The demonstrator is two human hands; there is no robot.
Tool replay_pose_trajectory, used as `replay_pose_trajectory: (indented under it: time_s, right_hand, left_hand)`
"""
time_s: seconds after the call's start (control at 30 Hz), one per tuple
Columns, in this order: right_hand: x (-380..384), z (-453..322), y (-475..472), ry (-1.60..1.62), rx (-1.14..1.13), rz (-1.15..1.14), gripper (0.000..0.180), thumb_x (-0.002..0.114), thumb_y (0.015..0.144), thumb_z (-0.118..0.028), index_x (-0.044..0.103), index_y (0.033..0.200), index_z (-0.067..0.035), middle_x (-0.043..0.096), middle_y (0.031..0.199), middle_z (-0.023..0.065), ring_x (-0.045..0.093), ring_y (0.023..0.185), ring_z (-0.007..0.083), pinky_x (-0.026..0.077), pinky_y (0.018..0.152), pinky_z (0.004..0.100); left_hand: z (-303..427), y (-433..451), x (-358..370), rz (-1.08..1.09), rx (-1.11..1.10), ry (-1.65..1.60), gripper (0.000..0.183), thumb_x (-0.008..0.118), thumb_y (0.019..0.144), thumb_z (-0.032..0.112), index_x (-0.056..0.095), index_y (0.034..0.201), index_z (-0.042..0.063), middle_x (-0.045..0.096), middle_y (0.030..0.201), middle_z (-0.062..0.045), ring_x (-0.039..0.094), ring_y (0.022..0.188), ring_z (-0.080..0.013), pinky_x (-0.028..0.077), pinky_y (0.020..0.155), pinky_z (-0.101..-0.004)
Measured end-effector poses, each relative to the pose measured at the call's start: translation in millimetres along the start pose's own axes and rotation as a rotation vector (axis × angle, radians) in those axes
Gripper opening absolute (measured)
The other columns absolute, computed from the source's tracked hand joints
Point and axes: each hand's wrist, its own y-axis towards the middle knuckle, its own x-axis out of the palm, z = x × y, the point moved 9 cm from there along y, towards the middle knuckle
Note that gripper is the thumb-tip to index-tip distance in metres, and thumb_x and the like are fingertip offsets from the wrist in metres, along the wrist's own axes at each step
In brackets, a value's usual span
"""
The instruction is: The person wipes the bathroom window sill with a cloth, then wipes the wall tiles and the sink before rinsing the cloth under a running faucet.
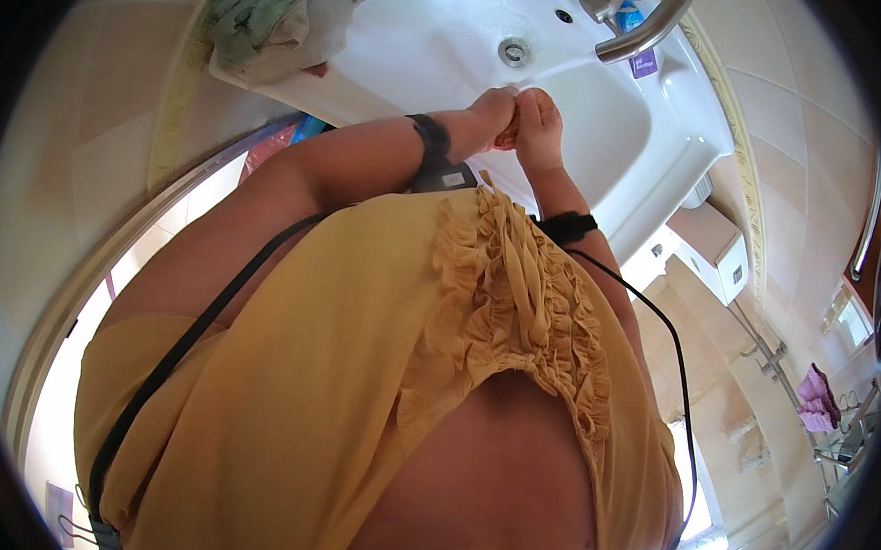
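Note:
My left hand (496,109) and my right hand (541,124) are pressed together over the front of a white ceramic washbasin (602,112). Their fingers are bent and mostly turned out of sight. Between the palms shows something reddish, and whether it is skin or a held thing I cannot tell. From the metal tap (642,40) a stream of water slants down to my fingertips. The round metal drain (514,52) lies just beyond my hands. Black straps circle both wrists or forearms, and a dark device (445,178) sits by the left one.
A green towel (249,20) and a beige cloth (311,37) lie heaped on the basin's left end. Behind the tap stand a blue container (629,16) and a purple box (643,64). A black cable (677,344) loops beside my right arm. A white cabinet (711,250) is at right.

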Motion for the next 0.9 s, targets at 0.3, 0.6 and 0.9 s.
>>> replay_pose_trajectory:
  time_s: [0.3,0.6,0.9]
  right_hand:
    - [-37.6,-4.1,-20.6,0.305,0.073,0.046,0.024,0.064,0.096,-0.013,0.060,0.114,0.001,0.068,0.096,0.0081,0.065,0.085,0.0133,0.052,0.073,0.0259]
    - [-48.4,-52.4,-41.2,-0.262,-0.130,-0.060,0.022,0.056,0.099,-0.014,0.068,0.115,-0.005,0.069,0.099,0.0138,0.066,0.099,0.0290,0.051,0.090,0.0356]
    - [-105.8,-86.0,-17.5,-0.199,-0.283,0.118,0.014,0.061,0.098,-0.011,0.062,0.110,-0.004,0.068,0.099,0.0076,0.064,0.090,0.0212,0.052,0.085,0.0321]
  left_hand:
    - [74.6,-67.3,33.7,0.144,0.195,0.593,0.038,0.059,0.100,0.039,0.067,0.105,0.002,0.069,0.089,-0.008,0.066,0.074,-0.0148,0.054,0.067,-0.0293]
    - [137.2,-138.9,63.1,0.203,0.575,0.905,0.033,0.056,0.103,0.028,0.065,0.109,-0.003,0.066,0.085,-0.006,0.059,0.073,-0.0113,0.049,0.073,-0.0263]
    - [179.5,-144.1,107.3,0.111,0.491,1.620,0.027,0.065,0.097,0.022,0.066,0.113,0.000,0.067,0.090,-0.008,0.064,0.080,-0.0119,0.052,0.069,-0.0273]
